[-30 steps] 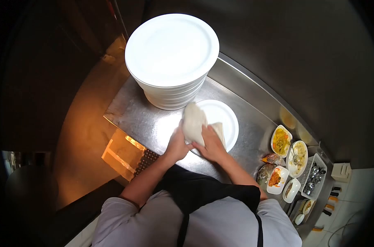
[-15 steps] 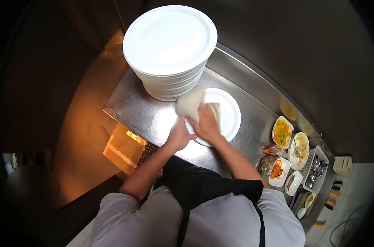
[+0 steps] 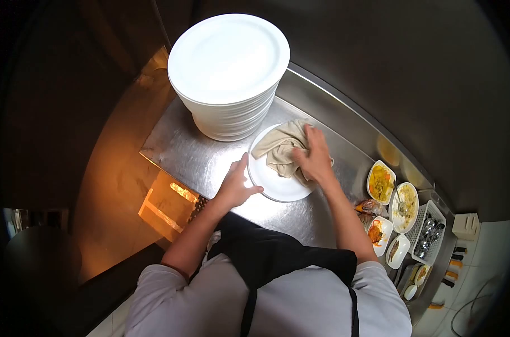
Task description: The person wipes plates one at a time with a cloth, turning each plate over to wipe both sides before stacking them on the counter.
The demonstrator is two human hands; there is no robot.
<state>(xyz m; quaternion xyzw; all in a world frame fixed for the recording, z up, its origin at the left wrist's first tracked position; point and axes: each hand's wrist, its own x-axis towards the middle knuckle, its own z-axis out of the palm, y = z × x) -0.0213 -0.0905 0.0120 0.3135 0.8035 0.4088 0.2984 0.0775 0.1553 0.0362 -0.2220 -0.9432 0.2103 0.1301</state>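
Beige cloth (image 3: 280, 153) bunches under your spread right hand (image 3: 318, 160); sliding it needs your half-open left hand (image 3: 234, 186) steadying the plate (image 3: 277, 188).

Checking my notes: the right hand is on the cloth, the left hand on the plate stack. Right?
No: the head view shows the left hand at the rim of the plate under the cloth, not the stack; the right hand is on the cloth.

No legible text, labels, brands, numbers or signs on anything in view.
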